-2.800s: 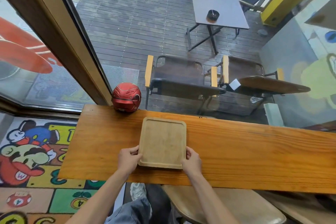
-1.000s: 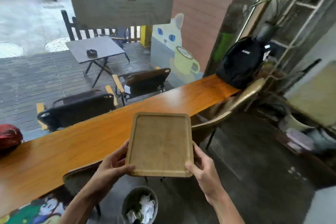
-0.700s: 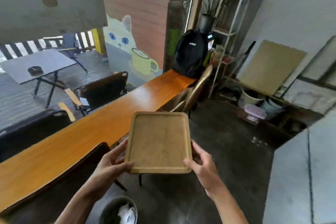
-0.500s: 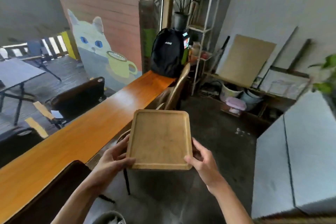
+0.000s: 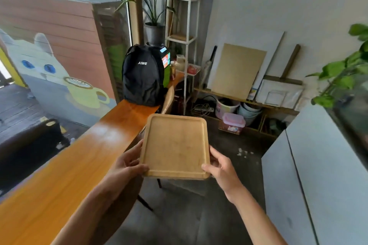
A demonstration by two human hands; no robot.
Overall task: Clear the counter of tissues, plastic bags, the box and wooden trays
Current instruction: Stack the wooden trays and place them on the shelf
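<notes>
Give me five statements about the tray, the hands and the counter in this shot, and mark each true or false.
1. Both hands hold the wooden tray. True: left hand and right hand grip its near corners.
2. The tray rests on the counter. False: it is held in the air beside the counter.
3. The tray carries tissues. False: it is bare.
4. A black backpack stands at the counter's far end. True.
5. The backpack lies on the floor. False: it stands upright on the counter.
</notes>
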